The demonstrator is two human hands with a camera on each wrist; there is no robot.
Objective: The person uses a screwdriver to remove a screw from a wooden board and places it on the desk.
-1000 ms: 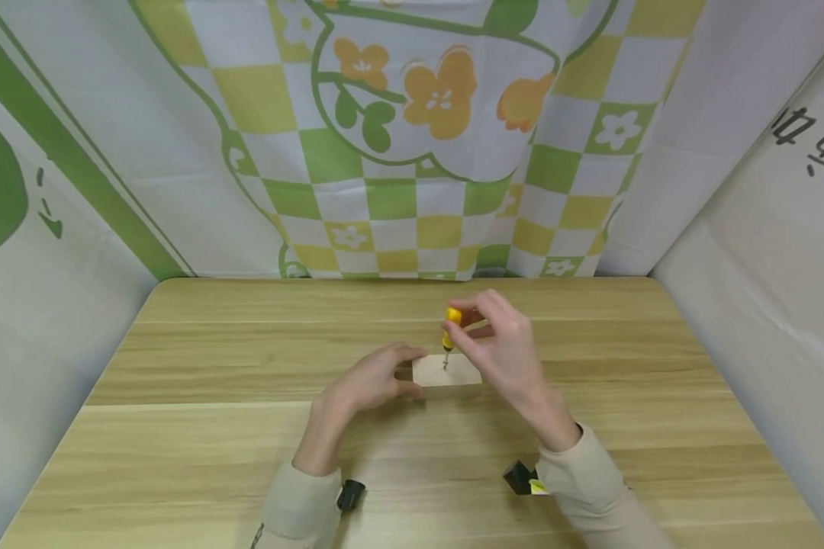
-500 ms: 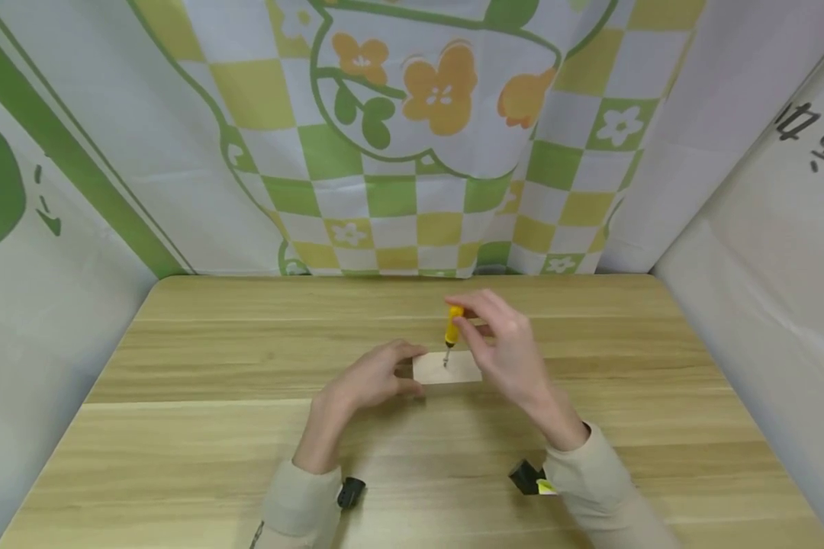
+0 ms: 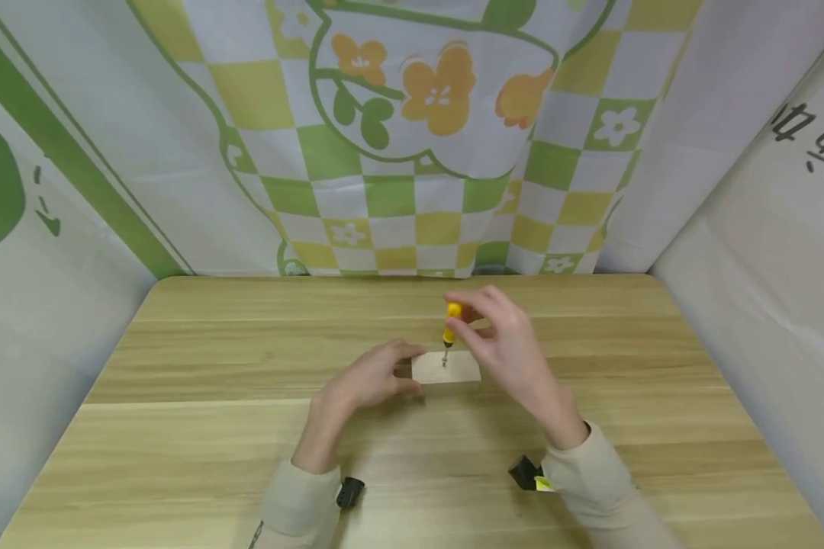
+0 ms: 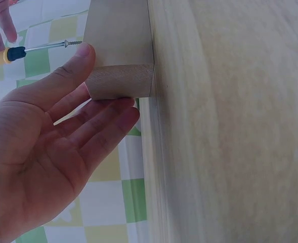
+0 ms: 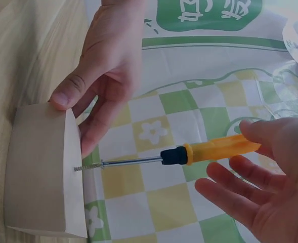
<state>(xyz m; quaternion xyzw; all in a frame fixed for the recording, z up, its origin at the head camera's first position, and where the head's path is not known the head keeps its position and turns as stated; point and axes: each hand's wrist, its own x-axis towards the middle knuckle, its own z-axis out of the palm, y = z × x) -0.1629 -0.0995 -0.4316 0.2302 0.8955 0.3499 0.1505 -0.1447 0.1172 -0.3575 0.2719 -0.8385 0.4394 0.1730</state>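
A pale wooden block (image 3: 463, 367) lies on the table under both hands. My left hand (image 3: 371, 377) grips its left end, thumb on the near side and fingers on the far side. In the right wrist view, a threaded screw (image 5: 88, 167) stands out of the block's top face, much of its shank exposed. The tip of a screwdriver (image 5: 214, 150) with a yellow handle and black collar meets the screw head. My right hand (image 3: 511, 343) holds the handle's upper end between thumb and forefinger; the other fingers are spread beside it.
The wood-grain table (image 3: 199, 450) runs back to a green-and-yellow checked curtain (image 3: 391, 198). White cloth walls (image 3: 769, 305) stand at both sides. Black cameras (image 3: 350, 493) sit at the wrists.
My right fingers and thumb have shifted round the screwdriver's handle, and its tilt has varied slightly over the screw. The left hand and the block have stayed in place.
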